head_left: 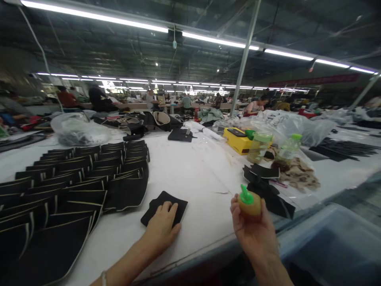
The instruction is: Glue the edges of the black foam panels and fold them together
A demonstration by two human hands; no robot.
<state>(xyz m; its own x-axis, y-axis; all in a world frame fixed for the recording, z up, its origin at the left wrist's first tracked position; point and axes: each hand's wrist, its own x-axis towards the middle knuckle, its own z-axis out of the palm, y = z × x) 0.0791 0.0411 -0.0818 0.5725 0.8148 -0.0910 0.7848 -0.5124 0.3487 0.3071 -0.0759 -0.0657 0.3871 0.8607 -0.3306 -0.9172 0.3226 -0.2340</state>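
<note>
Nearest to my remote viewpoint, the two hands occupied the near side of a white-covered tabletop (202,171). My left hand (165,220) rested palm down on a small black piece (151,209), its fingers slightly spread; I could not tell how firmly they pressed. My right hand (256,234) was closed around a squat amber bottle (250,206), held clear of the surface, its green nozzle (246,195) pointing upward with a slight lean. I judged the step in hand to be a steadying one, with the piece located under one palm and the bottle ready. The next move, as I read it, called for the piece to lie flat and for the nozzle to be tipped over it under control, fingers clear of its edge. Beside the right forearm stood a translucent bin (330,238). To the left, dark panels (127,192) with pale edges overlapped in rows. Beyond the right hand lay loose black scraps (264,171) and a mottled cloth (300,174); past these came a green-capped bottle (289,147) and a yellow box (236,142). Farther off I saw plastic bags (80,130), then people seated under strip lights (95,16).
</note>
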